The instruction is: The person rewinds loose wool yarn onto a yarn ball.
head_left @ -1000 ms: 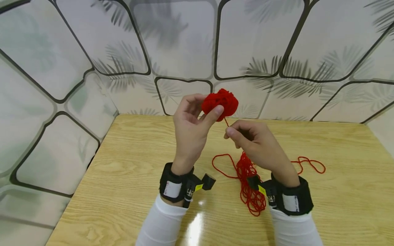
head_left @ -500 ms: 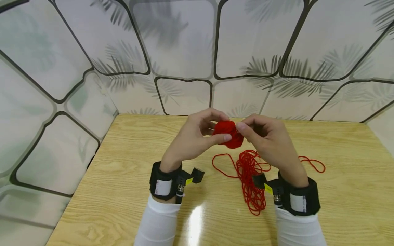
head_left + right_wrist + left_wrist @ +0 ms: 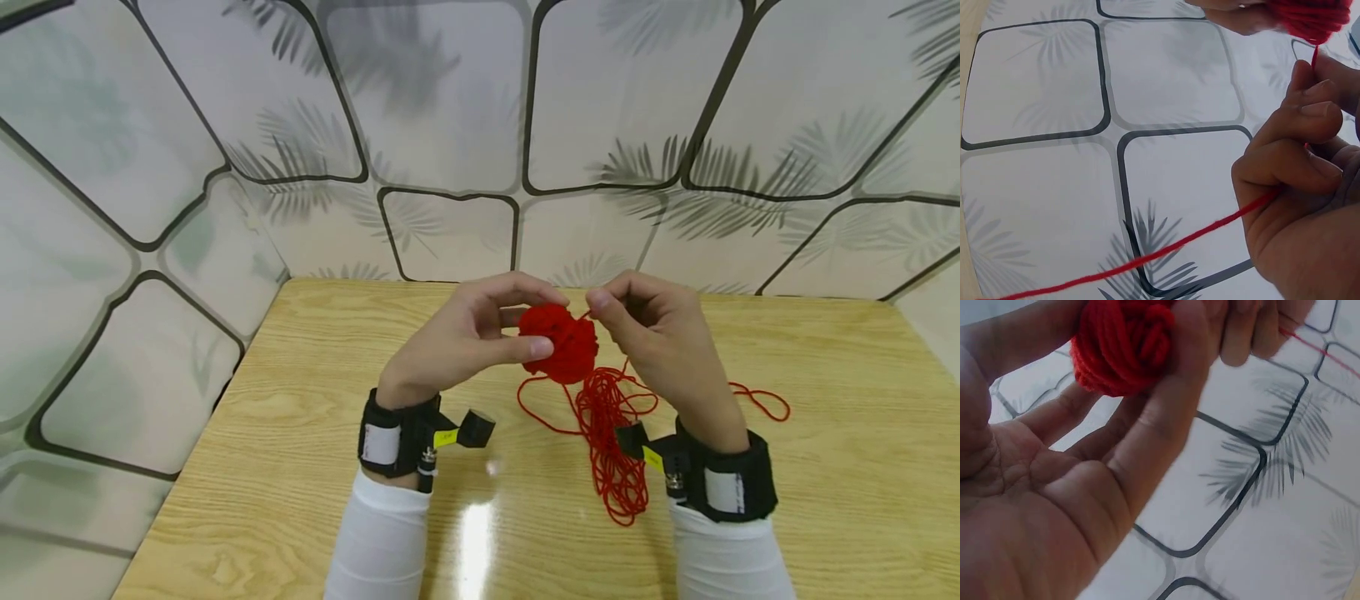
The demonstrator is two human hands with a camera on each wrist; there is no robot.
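My left hand point(image 3: 480, 329) holds a small ball of red yarn point(image 3: 562, 343) between its thumb and fingers, above the table. In the left wrist view the wound strands of the yarn ball point(image 3: 1125, 347) show clearly. Just right of the ball, my right hand point(image 3: 660, 342) pinches the yarn strand between thumb and forefinger, with a short taut length leading to the ball. In the right wrist view the strand point(image 3: 1179, 245) runs through the curled fingers and trails off to the lower left. Below the hands lies a loose heap of red yarn point(image 3: 617, 454).
The wooden table point(image 3: 300, 500) carries a thin yarn loop point(image 3: 765, 404) right of the heap and another on its left. A pale patterned wall point(image 3: 450, 108) rises behind the table's back edge. Black straps with small cameras sit on both wrists.
The ball has come down and slightly right in my left hand, and that hand has tilted over. My right hand has moved up and right, from below the ball to its right side.
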